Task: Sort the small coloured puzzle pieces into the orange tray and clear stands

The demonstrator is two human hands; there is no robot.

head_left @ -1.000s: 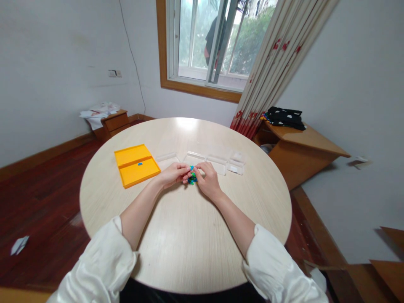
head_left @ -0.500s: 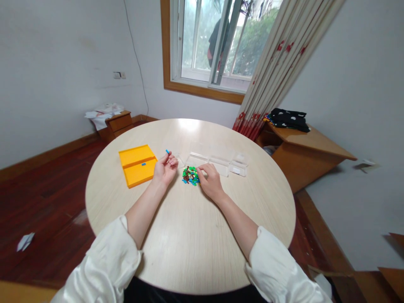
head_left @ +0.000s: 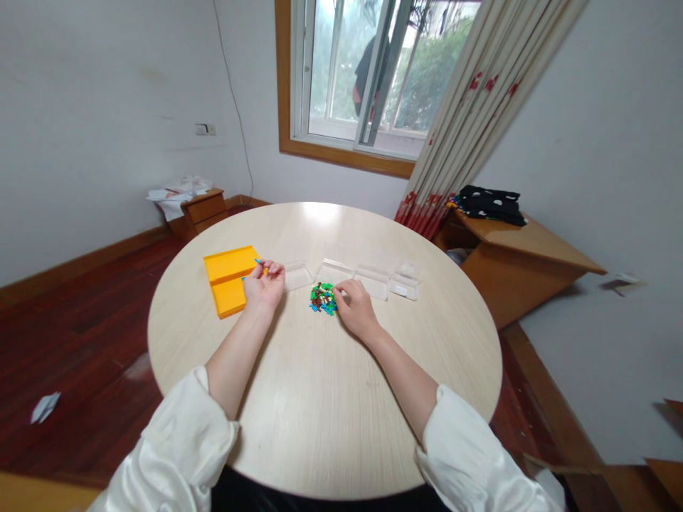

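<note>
Between the thumb and fingers of my left hand (head_left: 265, 286) is a small blue building brick (head_left: 258, 262). That hand is palm up over the right side of a yellow two-part tray (head_left: 228, 264), covering some of it. Another bit of blue shows in the tray beside my wrist. My right hand (head_left: 354, 302) rests at the right edge of a heap of small bricks (head_left: 322, 299) in green, brown, blue and a little yellow. Its thumb and index finger are bent together at the heap; whatever is between them is too small to make out.
Behind the heap stand clear plastic boxes: one at the left (head_left: 297, 276), one in the middle (head_left: 335, 270), one to the right (head_left: 372, 282) and a smaller one (head_left: 404, 286). All lie on a round wooden table (head_left: 320, 398). Beyond it, a tilted wooden cabinet (head_left: 538, 263) holds dark cloth.
My left hand has moved left with the blue brick, from beside the yellow tray to over its right side. My right hand has stayed at the heap.
</note>
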